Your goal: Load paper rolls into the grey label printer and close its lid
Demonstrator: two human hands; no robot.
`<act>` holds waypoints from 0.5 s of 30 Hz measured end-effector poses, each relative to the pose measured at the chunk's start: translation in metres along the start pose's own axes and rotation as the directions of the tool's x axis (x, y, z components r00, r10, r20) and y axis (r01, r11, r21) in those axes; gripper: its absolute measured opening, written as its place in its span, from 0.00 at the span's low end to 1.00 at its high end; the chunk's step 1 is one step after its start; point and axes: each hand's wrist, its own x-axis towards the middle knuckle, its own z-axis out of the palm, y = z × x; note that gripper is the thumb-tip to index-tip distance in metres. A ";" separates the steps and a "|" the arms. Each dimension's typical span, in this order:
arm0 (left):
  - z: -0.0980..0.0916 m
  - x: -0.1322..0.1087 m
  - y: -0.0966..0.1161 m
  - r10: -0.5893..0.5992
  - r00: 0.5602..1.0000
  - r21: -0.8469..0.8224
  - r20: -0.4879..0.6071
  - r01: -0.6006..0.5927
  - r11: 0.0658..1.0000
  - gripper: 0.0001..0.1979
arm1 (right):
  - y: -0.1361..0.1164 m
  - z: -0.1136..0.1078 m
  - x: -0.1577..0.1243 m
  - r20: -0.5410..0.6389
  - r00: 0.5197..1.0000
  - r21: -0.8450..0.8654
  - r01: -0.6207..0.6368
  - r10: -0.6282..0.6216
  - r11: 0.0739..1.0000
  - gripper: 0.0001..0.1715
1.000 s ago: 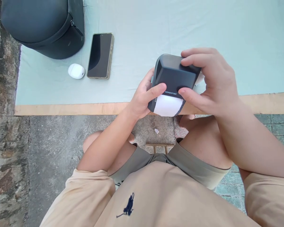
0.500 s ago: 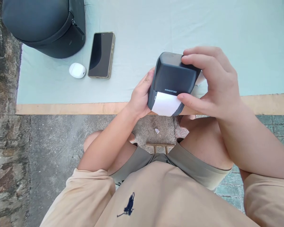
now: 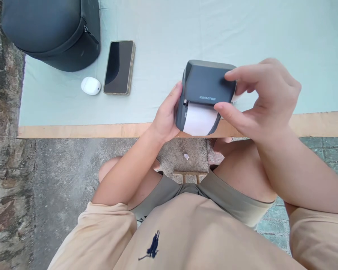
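A small dark grey label printer [image 3: 205, 84] is held above the near edge of the table [image 3: 73, 130]. Its lid is raised a little and a white paper roll [image 3: 198, 119] shows below it. My left hand [image 3: 166, 116] wraps round the printer's left side, fingers hidden behind it. My right hand [image 3: 259, 101] pinches the lid from the right, index finger on its top and thumb at its front lower edge.
A pale green cloth [image 3: 242, 33] covers the table. At the far left stand a dark round zip case [image 3: 50, 30], a white earbud case [image 3: 90, 85] and a black phone [image 3: 119, 66] lying flat. A stone wall [image 3: 2, 150] runs along the left. My knees are under the table edge.
The printer has tilted back so its lid faces more upward. The lid has opened further, showing more white roll. My right fingers shifted to the lid's right edge.
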 end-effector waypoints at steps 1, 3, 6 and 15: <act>-0.001 0.001 -0.001 0.021 1.000 -0.003 0.003 -0.021 1.000 0.23 | -0.002 0.000 -0.001 -0.022 1.000 0.012 -0.017 0.018 1.000 0.13; -0.004 0.003 -0.005 0.055 0.998 -0.004 -0.008 -0.055 0.998 0.19 | -0.004 0.000 -0.003 -0.063 0.993 0.049 -0.097 0.100 0.994 0.06; -0.007 0.004 -0.008 0.051 0.999 -0.012 -0.014 -0.051 0.999 0.16 | -0.007 0.000 -0.003 -0.131 0.967 0.157 -0.197 0.218 0.968 0.06; -0.009 0.000 -0.009 0.056 0.998 0.053 0.040 -0.058 0.997 0.16 | -0.005 -0.002 0.001 0.086 0.971 0.004 -0.224 0.223 0.975 0.07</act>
